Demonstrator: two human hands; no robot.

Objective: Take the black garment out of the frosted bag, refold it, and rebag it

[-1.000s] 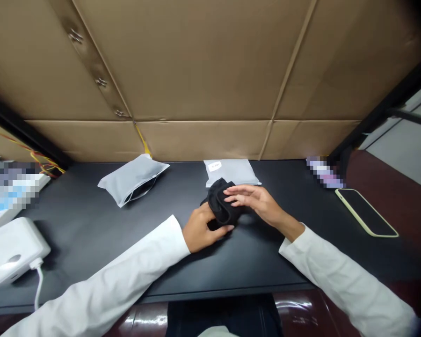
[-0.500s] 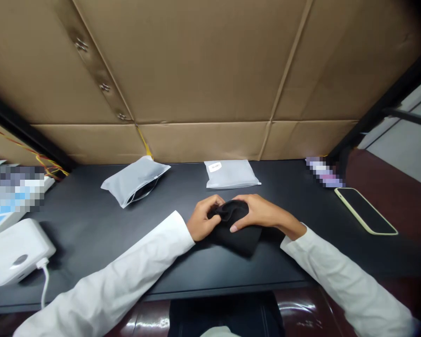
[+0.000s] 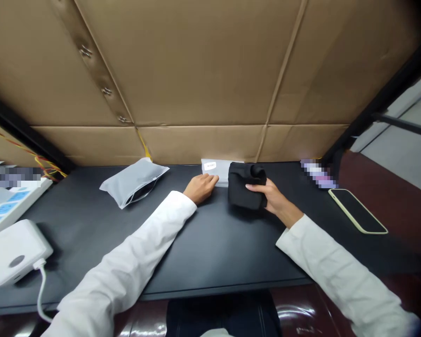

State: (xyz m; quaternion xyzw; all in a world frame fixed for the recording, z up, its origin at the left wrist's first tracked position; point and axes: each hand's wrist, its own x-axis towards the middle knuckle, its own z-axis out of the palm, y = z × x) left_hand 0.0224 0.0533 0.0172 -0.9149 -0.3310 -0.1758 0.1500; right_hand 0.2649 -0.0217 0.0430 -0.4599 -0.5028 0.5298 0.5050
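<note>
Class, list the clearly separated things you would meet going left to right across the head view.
White rounded box, open grey plastic pouch, left hand, folded black cloth, pale-rimmed black phone.

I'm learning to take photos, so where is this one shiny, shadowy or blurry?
Head view: glare on the dark red surface below the table; head view: soft shadow under the black cloth; head view: the right sleeve looks blurry near its bottom end, and top right fades to black.
</note>
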